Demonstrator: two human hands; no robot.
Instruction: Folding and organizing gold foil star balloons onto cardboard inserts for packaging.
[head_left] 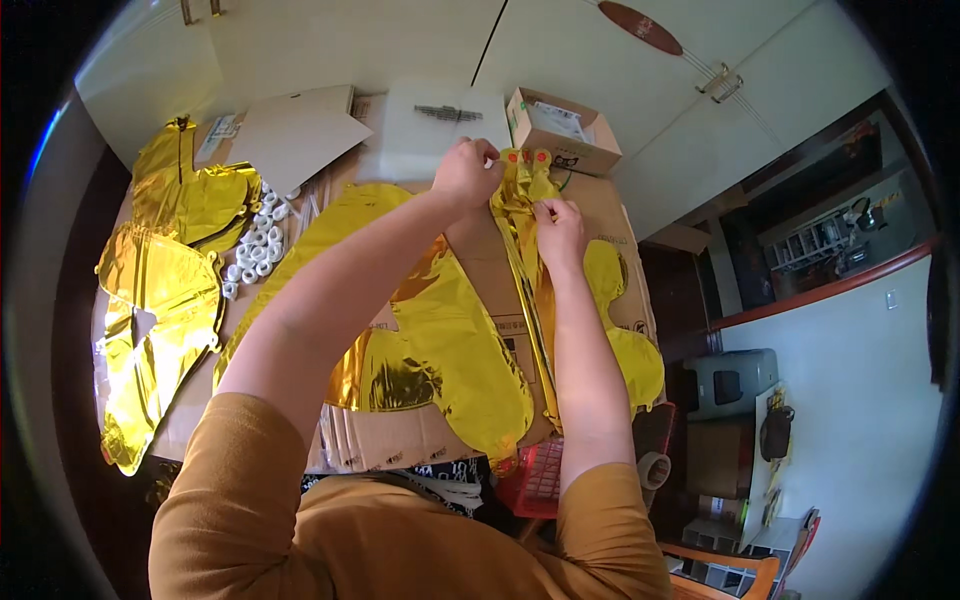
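Note:
A gold foil balloon (520, 200), uninflated and gathered lengthwise into a narrow bundle, lies on the cardboard-covered table. My right hand (561, 236) pinches its upper part between thumb and fingers. Just left of its far end, where two small red spots show, my left hand (468, 174) has its fingertips pressed together; whatever is between them is too small to make out. Another flat gold foil balloon (455, 350) spreads under and beside my left forearm. To the right of my right forearm, more flat gold foil (630, 360) lies near the table's edge.
More gold foil balloons (165, 290) lie at the left edge, beside a heap of small white rolls (260, 245). At the back are a cardboard piece (295, 130) and an open carton (568, 135) against cream cabinets. A red basket (538, 478) sits below the near edge.

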